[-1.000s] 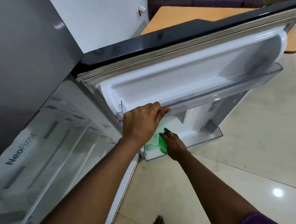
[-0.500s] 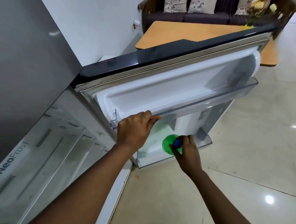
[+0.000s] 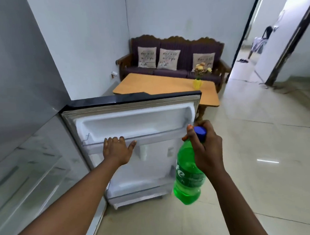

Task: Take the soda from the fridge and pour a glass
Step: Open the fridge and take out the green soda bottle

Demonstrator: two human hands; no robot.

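A green soda bottle (image 3: 187, 176) with a blue cap hangs in the air in front of the open fridge door (image 3: 133, 122), clear of the door's shelves. My right hand (image 3: 206, 147) grips it by the neck, just under the cap. My left hand (image 3: 117, 149) rests flat on the rail of the door's upper shelf, fingers spread over its edge. The fridge body (image 3: 23, 88) stands at the left, its interior shelves seen at a steep angle. No glass is in view.
Behind the door stands a wooden table (image 3: 163, 88) with a yellow vase of flowers (image 3: 199, 79). A purple sofa (image 3: 172, 57) with three cushions lines the back wall. Tiled floor (image 3: 260, 147) stretches right toward a doorway (image 3: 265, 45), where a person stands far off.
My right hand has lifted the green bottle out of the lower door shelf, up and to the right. My head has risen, showing the room. My left hand stays on the door shelf.
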